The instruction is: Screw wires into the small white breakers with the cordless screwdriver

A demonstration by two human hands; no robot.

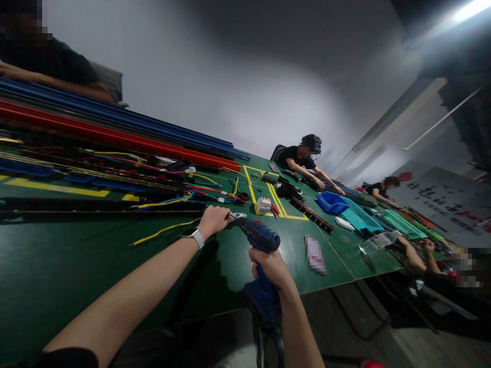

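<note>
My right hand (275,268) is wrapped round the grip of a blue cordless drill (263,236), its body pointing away from me and to the left. The drill's front end meets a small white-and-blue part (240,215) just above the table. My left hand (215,220), with a pale watch on the wrist, is closed, and its fingertips pinch that part; its exact kind is too small to make out. Beside the left hand lies a yellow wire (164,232). A long black strip (103,205) with coloured wires ends close to the knuckles.
A white breaker block (264,205) stands beyond the drill. Blue and red rails (115,138) lie along the far left of the green table (153,286). To the right are a blue bin (333,202) and a teal tray (362,217). Several people sit around the table.
</note>
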